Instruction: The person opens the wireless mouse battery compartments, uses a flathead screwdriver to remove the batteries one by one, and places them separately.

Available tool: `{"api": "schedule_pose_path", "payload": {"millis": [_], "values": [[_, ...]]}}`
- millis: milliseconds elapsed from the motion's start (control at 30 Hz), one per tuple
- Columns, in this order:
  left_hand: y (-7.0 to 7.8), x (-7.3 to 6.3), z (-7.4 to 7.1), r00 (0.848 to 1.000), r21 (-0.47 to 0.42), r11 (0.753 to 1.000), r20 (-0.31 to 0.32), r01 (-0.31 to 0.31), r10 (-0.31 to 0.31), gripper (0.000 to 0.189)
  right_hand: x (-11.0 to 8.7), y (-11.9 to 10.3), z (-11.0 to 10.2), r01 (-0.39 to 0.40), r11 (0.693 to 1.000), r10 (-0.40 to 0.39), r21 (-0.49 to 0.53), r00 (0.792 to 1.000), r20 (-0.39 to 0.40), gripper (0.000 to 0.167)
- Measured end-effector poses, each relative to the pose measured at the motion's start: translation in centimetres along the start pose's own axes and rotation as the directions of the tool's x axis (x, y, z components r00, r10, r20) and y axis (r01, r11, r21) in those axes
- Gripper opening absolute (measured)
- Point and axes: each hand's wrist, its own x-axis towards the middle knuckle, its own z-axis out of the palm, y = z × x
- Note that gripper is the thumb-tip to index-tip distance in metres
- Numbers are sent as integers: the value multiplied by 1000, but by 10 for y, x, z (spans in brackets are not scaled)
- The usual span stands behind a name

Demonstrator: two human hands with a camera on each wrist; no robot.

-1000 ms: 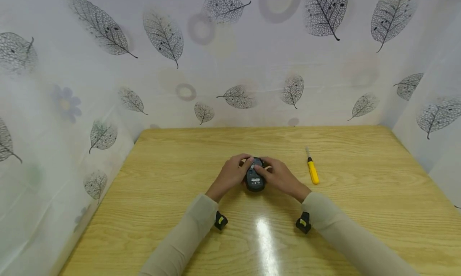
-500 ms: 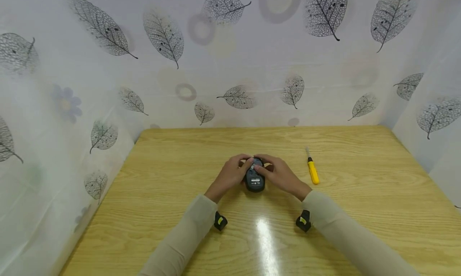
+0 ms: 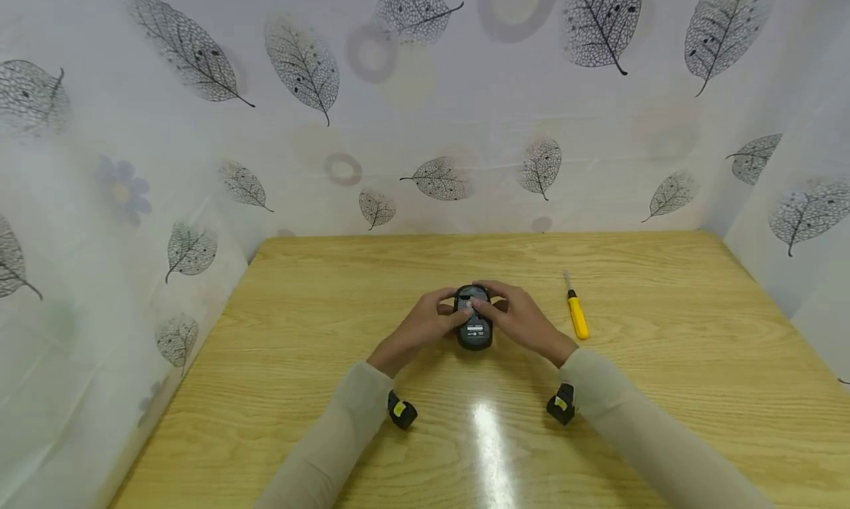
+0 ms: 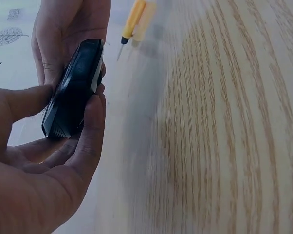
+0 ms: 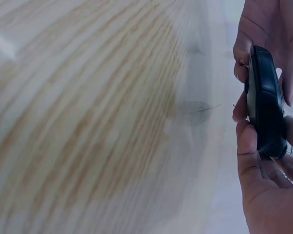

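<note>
A black computer mouse (image 3: 474,338) is held underside up above the table, its pale label facing the head camera. My left hand (image 3: 420,324) grips its left side, thumb lying across the underside and fingers around the edge. From the other side my right hand (image 3: 524,321) grips it, with the thumb on the middle of the underside and the index finger along the far end. A dark recess shows near that far end, beside a small pale spot at the thumbtips. In both wrist views the mouse (image 4: 71,92) appears edge-on between the fingers of both hands.
A screwdriver (image 3: 578,317) with a yellow handle lies on the wooden table (image 3: 319,295) to the right of the hands, its tip pointing away. A leaf-patterned sheet (image 3: 412,111) hangs behind the table and along both sides.
The mouse has shifted slightly right and away from me. The left thumb has slid down from the mouse's far end to its middle, and more of the far end now shows.
</note>
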Motion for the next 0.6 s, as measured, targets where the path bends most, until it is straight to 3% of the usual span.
{"api": "schedule_pose_path", "payload": {"millis": [167,600], "values": [[-1,-4,-1,1000,16,1000,22,-1,1,70,1,-1,-1,-15,1000,15,2,1000,9,46],[0,-7,1,999,-36,998,24,46,-45,66,2,-3,-1,-16,999,17,-41,1000,14,44]]}}
